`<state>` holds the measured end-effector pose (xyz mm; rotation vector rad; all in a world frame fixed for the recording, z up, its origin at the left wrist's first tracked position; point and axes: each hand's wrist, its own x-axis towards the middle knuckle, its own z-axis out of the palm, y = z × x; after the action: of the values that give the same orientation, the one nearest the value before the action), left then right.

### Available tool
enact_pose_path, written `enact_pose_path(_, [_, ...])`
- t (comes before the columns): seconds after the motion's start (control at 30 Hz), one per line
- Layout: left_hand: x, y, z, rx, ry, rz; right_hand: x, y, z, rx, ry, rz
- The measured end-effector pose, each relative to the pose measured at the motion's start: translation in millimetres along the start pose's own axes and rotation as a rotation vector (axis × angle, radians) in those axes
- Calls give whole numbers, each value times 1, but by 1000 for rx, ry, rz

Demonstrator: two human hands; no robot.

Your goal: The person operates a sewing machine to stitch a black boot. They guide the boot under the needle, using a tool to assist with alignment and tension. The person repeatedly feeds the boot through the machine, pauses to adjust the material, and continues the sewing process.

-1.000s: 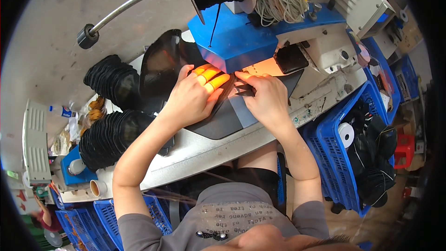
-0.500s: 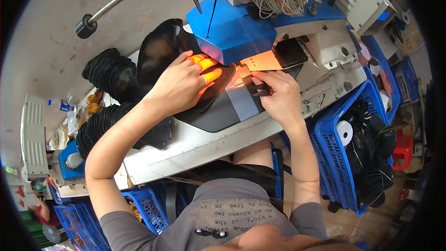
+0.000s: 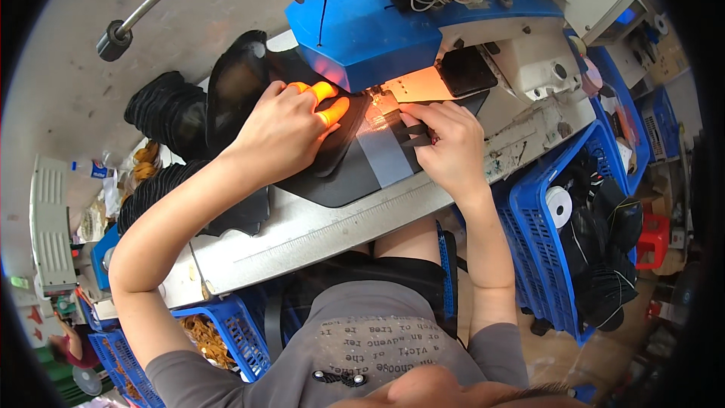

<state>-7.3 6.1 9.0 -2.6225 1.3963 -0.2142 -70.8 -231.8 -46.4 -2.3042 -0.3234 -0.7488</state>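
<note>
My left hand [image 3: 283, 128] rests on a black sheet piece [image 3: 332, 195] beside the blue-covered sewing machine [image 3: 362, 34]. Its fingers are bent and a little apart, with orange-yellow finger cots on several of them. A grey strip [image 3: 387, 155] runs across the black piece, up to the lit spot under the machine head. Just right of the strip, my right hand [image 3: 451, 143] is closed around a small black tool [image 3: 415, 134], whose kind is mostly hidden by the fingers. Its fingertips touch the work close to the needle area, which the machine head partly hides.
Stacked black pieces [image 3: 170, 117] lie left of my left arm. A ruler-marked metal edge [image 3: 302, 240] borders the table in front. Blue baskets [image 3: 529, 215] with black parts and a white spool [image 3: 559, 206] stand at right. Another basket [image 3: 245, 336] holds brown scraps.
The whole view has shifted slightly, so the machine and hands appear farther left and higher. My left fingers look more bent; my right hand still holds the black tool.
</note>
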Motion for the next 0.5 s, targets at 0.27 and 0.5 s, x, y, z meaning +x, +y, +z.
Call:
enact_pose_path(0.27, [7, 29, 3, -133, 51, -180, 1, -1, -1, 12, 10, -7])
enact_pose_path(0.5, [7, 54, 1, -273, 168, -265, 0, 2, 1, 9, 25, -13])
